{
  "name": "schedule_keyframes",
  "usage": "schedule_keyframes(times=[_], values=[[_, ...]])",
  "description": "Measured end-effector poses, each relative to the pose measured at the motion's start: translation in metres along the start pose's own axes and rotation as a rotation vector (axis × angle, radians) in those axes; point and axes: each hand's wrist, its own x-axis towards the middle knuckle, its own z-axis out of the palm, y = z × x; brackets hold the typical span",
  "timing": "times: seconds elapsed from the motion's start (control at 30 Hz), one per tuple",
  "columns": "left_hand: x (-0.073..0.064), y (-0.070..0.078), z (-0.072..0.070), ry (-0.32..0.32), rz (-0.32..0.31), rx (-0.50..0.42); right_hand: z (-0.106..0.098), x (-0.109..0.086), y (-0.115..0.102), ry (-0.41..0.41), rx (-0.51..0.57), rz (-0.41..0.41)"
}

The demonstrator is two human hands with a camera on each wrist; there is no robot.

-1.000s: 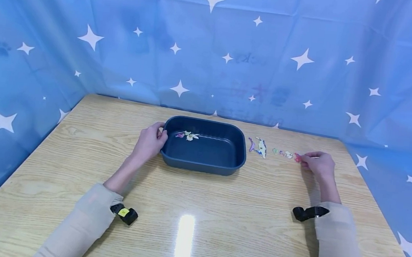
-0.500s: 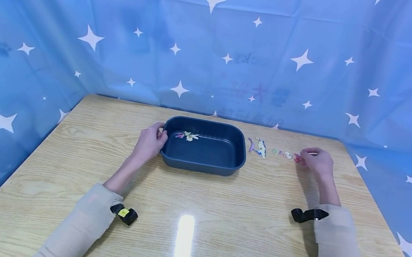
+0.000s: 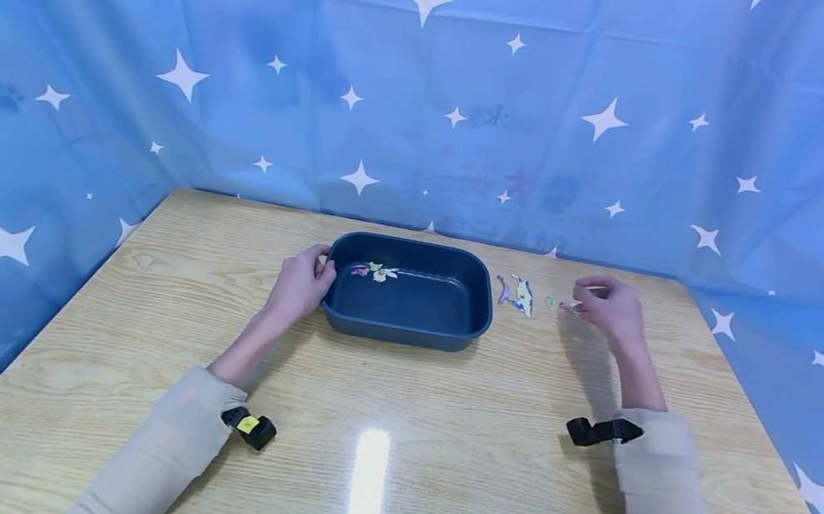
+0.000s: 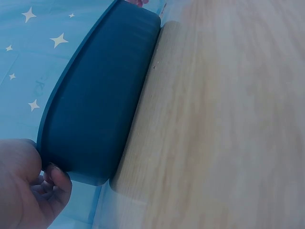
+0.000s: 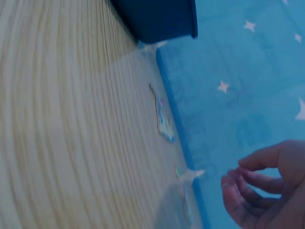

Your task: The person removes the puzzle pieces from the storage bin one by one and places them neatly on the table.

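Observation:
My left hand [image 3: 304, 279] grips the left end of a dark blue rectangular basin [image 3: 404, 333], thumb at the rim and fingers curled against the outer wall in the left wrist view. Inside the basin lie a few small flat sticker-like pieces [image 3: 383, 273], white and pink. My right hand [image 3: 612, 307] is raised over the right part of the table, thumb and fingertips drawn together in a pinch [image 5: 262, 186]. The small red sticker-like piece it pinches is mostly hidden by the fingers. Just left of those fingertips lie a few tiny cutouts [image 3: 566, 306].
Between basin and right hand lies a larger cutout [image 3: 523, 295], shaped like a fish or dolphin, beside a thin purple piece [image 3: 503, 289]. A small green piece [image 3: 550, 302] lies further right. The wood-grain table [image 3: 452, 445] meets a blue star-print curtain [image 3: 426, 124] behind.
My right hand has lifted and moved left, and the red piece no longer shows on the table where it lay. The left hand and basin have stayed put.

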Motion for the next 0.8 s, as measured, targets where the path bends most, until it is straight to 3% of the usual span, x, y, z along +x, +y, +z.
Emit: schedule_keyframes(times=[0.23,0.8], values=[[0.001,0.001,0.0,0.007,0.007,0.001,0.019,0.0,-0.022,-0.092,0.036,-0.085],[0.0,0.001,0.0,0.009,0.014,-0.009,0.076,0.004,-0.079,-0.187,0.064,-0.215]])
